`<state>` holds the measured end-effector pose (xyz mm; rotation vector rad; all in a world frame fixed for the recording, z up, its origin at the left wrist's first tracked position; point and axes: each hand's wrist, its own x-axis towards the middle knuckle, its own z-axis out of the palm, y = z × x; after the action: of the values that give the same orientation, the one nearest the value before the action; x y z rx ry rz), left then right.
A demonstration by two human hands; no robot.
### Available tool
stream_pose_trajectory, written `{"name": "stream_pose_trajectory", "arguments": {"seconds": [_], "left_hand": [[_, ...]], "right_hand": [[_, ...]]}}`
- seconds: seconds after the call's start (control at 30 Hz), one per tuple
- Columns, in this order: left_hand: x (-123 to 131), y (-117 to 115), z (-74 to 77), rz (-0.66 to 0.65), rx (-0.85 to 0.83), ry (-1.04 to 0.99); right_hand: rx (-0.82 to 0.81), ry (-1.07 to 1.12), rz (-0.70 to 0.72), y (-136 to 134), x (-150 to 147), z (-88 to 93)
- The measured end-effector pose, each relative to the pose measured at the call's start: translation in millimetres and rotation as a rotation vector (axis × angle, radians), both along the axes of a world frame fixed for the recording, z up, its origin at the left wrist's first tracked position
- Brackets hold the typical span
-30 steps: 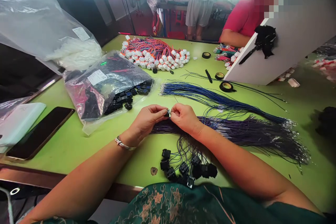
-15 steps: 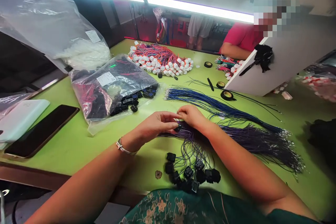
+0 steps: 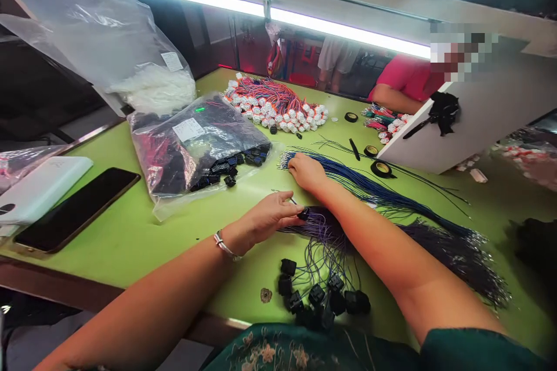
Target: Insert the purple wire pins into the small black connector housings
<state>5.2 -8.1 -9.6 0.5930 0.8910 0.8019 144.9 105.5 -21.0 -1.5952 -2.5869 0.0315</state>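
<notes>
1 black connector [image 3: 303,213], held; blue wire bundle [image 3: 368,181], silver-tipped, lying beyond it.

black connector [image 3: 303,214] partly hidden by left hand [image 3: 270,219], wire tips [image 3: 282,161] at right hand [image 3: 308,171] too small to separate, blurred dark heap [image 3: 537,252]

The counter [image 3: 148,243] is coloured yellow-green, and on it dark blue wires [image 3: 365,182], deep purple wires [image 3: 319,223] and black connectors [image 3: 317,294] are seen. Red-and-blue wires [image 3: 272,95] are fringed by white connectors [image 3: 291,120]. The dark green garment [image 3: 335,353] is patterned with coppery flowers [image 3: 267,352].
</notes>
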Motion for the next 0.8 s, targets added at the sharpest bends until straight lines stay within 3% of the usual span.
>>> {"name": "stream_pose_trajectory", "arguments": {"seconds": [0.13, 0.27, 0.43, 0.6, 0.8], "left_hand": [[-4, 3, -5.5, -0.061, 0.03, -0.029], [-10, 6, -8.4, -0.155, 0.08, -0.043], [-10, 8, -6.3, 0.005, 0.181, -0.079], [-7, 16, -13.0, 0.111, 0.167, -0.132], [-5, 19, -15.9, 0.122, 0.181, -0.106]], "right_hand": [[0.002, -0.017, 0.001, -1, -4, -1.0], [0.04, 0.301, -0.031, -16, 10, 14.8], [-0.067, 0.737, -0.096, -61, 33, 32.3], [-0.241, 0.955, -0.165, -97, 40, 22.8], [-0.252, 0.956, -0.159, -103, 37, 6.3]]}}
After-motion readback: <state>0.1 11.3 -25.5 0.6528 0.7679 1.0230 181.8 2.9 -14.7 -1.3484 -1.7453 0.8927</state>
